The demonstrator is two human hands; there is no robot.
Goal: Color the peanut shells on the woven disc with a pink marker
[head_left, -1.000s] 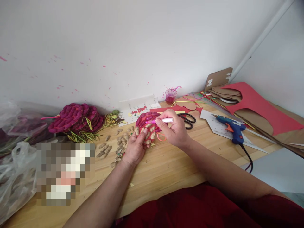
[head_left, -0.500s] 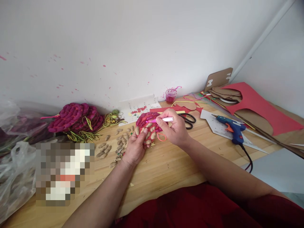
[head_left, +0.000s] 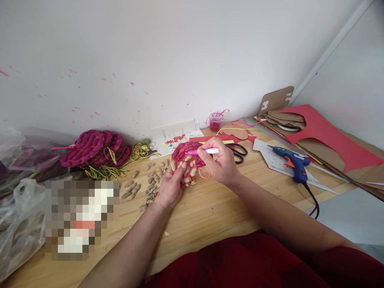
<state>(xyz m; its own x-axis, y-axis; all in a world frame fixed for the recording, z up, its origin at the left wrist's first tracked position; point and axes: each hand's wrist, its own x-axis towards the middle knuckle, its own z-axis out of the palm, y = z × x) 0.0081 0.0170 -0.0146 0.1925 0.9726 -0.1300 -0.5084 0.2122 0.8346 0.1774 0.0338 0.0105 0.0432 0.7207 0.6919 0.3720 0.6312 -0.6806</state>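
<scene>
My left hand [head_left: 174, 185] grips a round red craft piece [head_left: 181, 154] by its near left edge, thumb on top. Peanuts in their shells cover the piece; those along its far and right side are wet magenta, while the nearer ones are bare tan. An orange cord loop [head_left: 204, 173] sticks out at its right. My right hand [head_left: 220, 162] pinches a white-handled paintbrush [head_left: 212, 151], whose pink tip touches the magenta peanuts. Loose peanuts [head_left: 131, 189] lie on the table left of my left hand.
Magenta peanut discs [head_left: 90, 148] are stacked at the left, near plastic bags [head_left: 24, 224]. A cup of magenta paint [head_left: 215, 121] stands by the wall. Black-handled scissors [head_left: 240, 152], a blue glue gun [head_left: 295, 160] with its cord, and red card [head_left: 333, 136] lie at the right.
Almost nothing differs. The brush tip stays on the magenta peanuts, and both hands keep their hold in nearly the same place.
</scene>
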